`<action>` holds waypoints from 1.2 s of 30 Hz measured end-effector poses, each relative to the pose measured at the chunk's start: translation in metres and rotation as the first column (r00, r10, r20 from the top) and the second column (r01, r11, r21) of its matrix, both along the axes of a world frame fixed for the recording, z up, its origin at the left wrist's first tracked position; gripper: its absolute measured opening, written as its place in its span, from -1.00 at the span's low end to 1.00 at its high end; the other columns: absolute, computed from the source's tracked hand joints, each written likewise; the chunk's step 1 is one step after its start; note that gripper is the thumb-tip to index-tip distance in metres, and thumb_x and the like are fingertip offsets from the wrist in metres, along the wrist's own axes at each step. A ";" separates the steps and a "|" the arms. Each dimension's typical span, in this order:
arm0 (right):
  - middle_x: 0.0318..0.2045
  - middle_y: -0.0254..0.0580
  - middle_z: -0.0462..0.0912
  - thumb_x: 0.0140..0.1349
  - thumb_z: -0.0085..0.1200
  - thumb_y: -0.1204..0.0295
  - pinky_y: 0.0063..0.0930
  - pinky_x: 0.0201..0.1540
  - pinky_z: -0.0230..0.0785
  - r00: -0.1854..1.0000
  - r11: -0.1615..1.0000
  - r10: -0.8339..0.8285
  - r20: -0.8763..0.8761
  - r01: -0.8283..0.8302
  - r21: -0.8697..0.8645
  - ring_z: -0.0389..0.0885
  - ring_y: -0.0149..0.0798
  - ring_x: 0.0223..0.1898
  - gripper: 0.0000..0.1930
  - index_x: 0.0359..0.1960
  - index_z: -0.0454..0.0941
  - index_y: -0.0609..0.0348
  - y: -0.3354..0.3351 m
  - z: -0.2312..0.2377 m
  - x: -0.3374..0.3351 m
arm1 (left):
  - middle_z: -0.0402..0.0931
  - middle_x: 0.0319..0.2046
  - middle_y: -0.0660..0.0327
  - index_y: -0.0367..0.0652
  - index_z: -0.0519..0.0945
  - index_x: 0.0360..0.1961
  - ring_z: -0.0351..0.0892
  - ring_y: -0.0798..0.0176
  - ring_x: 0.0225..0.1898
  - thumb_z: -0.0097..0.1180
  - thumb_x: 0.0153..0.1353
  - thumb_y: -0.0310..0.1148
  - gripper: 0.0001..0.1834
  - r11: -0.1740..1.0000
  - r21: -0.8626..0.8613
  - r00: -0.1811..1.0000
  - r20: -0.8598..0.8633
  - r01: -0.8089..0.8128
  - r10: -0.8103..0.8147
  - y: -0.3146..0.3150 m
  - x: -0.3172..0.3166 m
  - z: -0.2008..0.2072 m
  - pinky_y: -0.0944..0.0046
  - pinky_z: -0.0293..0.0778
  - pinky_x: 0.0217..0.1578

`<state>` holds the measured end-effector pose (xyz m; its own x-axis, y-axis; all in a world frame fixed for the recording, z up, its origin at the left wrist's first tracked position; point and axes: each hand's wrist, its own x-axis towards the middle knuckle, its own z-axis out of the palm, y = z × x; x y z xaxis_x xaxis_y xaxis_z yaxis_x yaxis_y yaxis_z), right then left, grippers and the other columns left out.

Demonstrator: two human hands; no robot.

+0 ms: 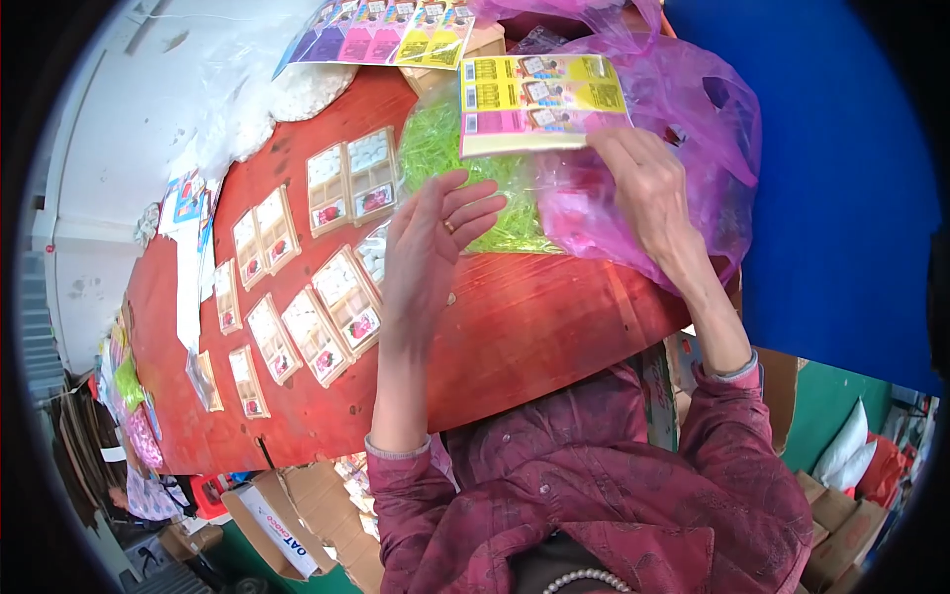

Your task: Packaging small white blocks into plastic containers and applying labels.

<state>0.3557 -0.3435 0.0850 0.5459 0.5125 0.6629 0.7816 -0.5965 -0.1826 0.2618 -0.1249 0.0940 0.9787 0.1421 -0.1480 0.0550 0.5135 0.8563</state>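
My right hand [648, 188] pinches the lower right corner of a yellow and pink printed sheet [542, 96], which may be a small stack. Held up, the sheet partly covers a clear bag of bright green shreds [430, 129]. My left hand [430, 233] is open and holds nothing, its fingers spread toward the green shreds, a ring on one of them. Left of it, several small wooden trays [322, 332] lie on the red table [505, 307]. White pieces and red-printed pictures show in their compartments. Part of one tray is hidden behind my left hand.
A thin pink plastic bag [717, 139] sits at the right, beside a blue surface [841, 198]. More colourful printed sheets [381, 30] lie at the far edge. White packing material [297, 99] and paper strips [188, 267] are at the left. An open cardboard box [327, 515] stands below the table.
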 end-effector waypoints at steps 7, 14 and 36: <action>-0.34 -0.04 0.56 -0.07 0.05 0.63 -0.27 -0.23 0.40 0.967 0.981 0.181 -0.180 -0.190 -0.034 0.54 0.00 -0.30 -0.78 -0.31 0.51 0.31 -0.006 -0.004 -0.034 | 0.54 -0.20 0.07 -0.37 0.44 -0.07 0.57 0.27 -0.18 -0.07 0.27 -0.42 -0.73 0.993 -0.105 0.994 -0.102 -0.043 0.032 -0.009 0.015 -0.027 0.27 0.55 -0.15; -0.19 -0.03 0.52 0.08 0.07 0.56 -0.29 -0.14 0.40 0.842 0.948 0.318 -0.436 -0.292 0.127 0.51 -0.01 -0.18 -0.78 -0.21 0.49 0.33 0.010 0.018 -0.026 | 0.55 -0.22 0.12 -0.36 0.48 -0.11 0.56 0.34 -0.21 -0.02 0.20 -0.53 -0.77 0.987 -0.051 0.988 -0.016 -0.152 0.151 -0.023 0.005 -0.037 0.36 0.50 -0.14; -0.01 0.03 0.41 0.04 0.11 0.49 -0.27 0.00 0.30 0.910 0.958 0.284 -0.302 -0.253 0.136 0.39 -0.01 -0.01 -0.65 -0.09 0.48 0.33 0.049 0.008 -0.020 | 0.57 -0.38 0.24 -0.36 0.58 -0.26 0.47 0.49 -0.39 0.06 0.05 -0.66 -0.80 0.971 0.116 0.978 0.038 -0.210 0.207 -0.035 -0.009 -0.013 0.51 0.39 -0.28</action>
